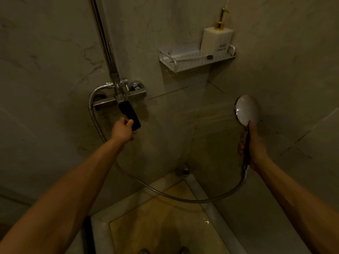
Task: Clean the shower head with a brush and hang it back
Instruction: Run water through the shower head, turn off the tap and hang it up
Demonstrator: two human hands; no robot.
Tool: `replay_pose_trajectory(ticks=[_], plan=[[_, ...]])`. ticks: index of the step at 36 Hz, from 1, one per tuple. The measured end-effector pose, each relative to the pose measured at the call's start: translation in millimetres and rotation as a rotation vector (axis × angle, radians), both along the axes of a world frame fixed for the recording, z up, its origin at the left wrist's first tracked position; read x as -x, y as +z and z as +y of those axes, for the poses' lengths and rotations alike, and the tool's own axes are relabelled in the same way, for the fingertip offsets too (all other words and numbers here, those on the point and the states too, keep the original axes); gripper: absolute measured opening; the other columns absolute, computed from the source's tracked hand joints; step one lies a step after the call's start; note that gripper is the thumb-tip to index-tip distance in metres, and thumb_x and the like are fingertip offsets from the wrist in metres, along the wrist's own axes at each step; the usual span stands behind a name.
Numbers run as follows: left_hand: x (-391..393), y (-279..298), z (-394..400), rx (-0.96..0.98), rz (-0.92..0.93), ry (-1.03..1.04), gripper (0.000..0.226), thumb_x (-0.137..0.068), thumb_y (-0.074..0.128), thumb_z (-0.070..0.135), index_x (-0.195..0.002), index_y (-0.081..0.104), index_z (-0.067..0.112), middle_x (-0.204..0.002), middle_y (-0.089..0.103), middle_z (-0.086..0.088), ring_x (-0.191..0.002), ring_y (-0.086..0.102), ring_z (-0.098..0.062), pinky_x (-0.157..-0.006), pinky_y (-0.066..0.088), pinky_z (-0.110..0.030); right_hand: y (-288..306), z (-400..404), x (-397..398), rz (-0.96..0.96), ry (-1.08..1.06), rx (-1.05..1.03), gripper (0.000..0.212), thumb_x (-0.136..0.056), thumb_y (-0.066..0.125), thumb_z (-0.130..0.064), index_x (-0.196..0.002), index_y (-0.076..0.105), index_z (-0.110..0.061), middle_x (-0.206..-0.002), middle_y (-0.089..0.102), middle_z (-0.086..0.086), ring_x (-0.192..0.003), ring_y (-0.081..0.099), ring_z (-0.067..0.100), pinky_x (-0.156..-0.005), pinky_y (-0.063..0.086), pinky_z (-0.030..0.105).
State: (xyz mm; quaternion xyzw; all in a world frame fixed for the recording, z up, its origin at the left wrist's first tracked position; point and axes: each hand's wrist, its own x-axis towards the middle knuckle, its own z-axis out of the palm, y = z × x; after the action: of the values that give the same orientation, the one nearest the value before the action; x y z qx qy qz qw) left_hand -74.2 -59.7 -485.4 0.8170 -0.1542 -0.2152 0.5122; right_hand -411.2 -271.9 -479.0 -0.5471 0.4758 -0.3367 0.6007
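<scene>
My right hand (254,147) grips shower head (247,109) handle; left hand (122,130) clasps black faucet lever (129,114). Soap bottle (216,41) label unreadable.

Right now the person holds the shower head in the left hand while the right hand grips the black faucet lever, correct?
Hands are swapped. The head view shows the shower head held in the right hand, while the left hand grips the black faucet lever.

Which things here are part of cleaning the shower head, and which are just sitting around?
In use: shower head in the right hand; hose; black tap lever gripped by the left hand; brush on the shelf.
Idle: soap dispenser.
</scene>
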Motion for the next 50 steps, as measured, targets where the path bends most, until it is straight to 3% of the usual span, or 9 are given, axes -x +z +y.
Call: replay_pose_trajectory(ticks=[21,26,29,32,36,43,50], plan=[[0.6,-1.7,1.5,0.014,-0.032,-0.009,0.021,-0.100,0.041,0.020,-0.114,0.046,0.006,-0.118,0.057,-0.015,-0.086,0.062,-0.024,-0.059,0.048,-0.033,1.0,2.3,-7.7,0.047,0.017,0.073,0.062,-0.085,0.039,-0.074,-0.058,0.046,-0.018,-0.046,0.043,0.001,-0.043,0.040,0.020,-0.051,0.034,0.033],[0.8,-3.2,0.7,0.025,-0.050,-0.012,0.024,-0.100,0.041,0.019,-0.117,0.046,0.003,-0.117,0.057,-0.016,-0.083,0.062,-0.023,-0.056,0.047,-0.031,6.2,-2.0,-10.8,0.144,0.037,0.063,0.071,-0.076,0.042,-0.082,-0.050,0.050,-0.016,-0.050,0.046,0.011,-0.044,0.043,0.024,-0.055,0.037,0.036],[-1.0,-4.0,0.7,0.043,-0.045,-0.016,0.024,-0.099,0.042,0.019,-0.116,0.046,0.002,-0.117,0.059,-0.021,-0.072,0.061,-0.019,-0.053,0.046,-0.030,14.1,-3.5,-13.6,0.237,0.037,0.102,0.073,-0.082,0.043,-0.075,-0.059,0.056,-0.007,-0.056,0.050,0.017,-0.044,0.046,0.024,-0.051,0.038,0.030],[-2.0,-3.7,2.0,0.034,-0.055,-0.029,0.017,-0.099,0.042,0.019,-0.108,0.047,0.006,-0.114,0.059,-0.019,-0.073,0.061,-0.019,-0.054,0.047,-0.031,21.4,-4.8,-17.7,0.284,0.051,0.120,0.075,-0.083,0.044,-0.073,-0.057,0.053,-0.004,-0.056,0.048,0.018,-0.044,0.044,0.024,-0.050,0.036,0.028],[-2.9,-4.2,2.8,0.042,-0.062,-0.040,0.010,-0.099,0.043,0.019,-0.100,0.045,0.009,-0.109,0.058,-0.016,-0.069,0.060,-0.014,-0.053,0.046,-0.031,27.8,-8.1,-24.8,0.283,0.051,0.112,0.064,-0.081,0.051,-0.070,-0.059,0.056,-0.010,-0.056,0.047,0.016,-0.045,0.042,0.024,-0.050,0.035,0.029],[-2.9,-2.8,4.5,0.047,-0.067,-0.063,0.011,-0.100,0.042,0.018,-0.098,0.043,0.007,-0.105,0.057,-0.015,-0.082,0.063,-0.026,-0.056,0.047,-0.033,32.5,-10.7,-34.3,0.312,0.071,0.082,0.064,-0.079,0.051,-0.074,-0.062,0.055,-0.012,-0.052,0.049,0.011,-0.043,0.043,0.023,-0.049,0.036,0.029],[-4.3,-1.9,7.8,0.045,-0.097,-0.106,0.011,-0.100,0.043,0.018,-0.098,0.045,0.007,-0.104,0.058,-0.014,-0.082,0.063,-0.025,-0.061,0.049,-0.036,34.0,-10.4,-43.6,0.250,0.092,0.024,0.066,-0.074,0.050,-0.080,-0.056,0.050,-0.016,-0.051,0.045,0.005,-0.040,0.041,0.018,-0.046,0.034,0.027]])
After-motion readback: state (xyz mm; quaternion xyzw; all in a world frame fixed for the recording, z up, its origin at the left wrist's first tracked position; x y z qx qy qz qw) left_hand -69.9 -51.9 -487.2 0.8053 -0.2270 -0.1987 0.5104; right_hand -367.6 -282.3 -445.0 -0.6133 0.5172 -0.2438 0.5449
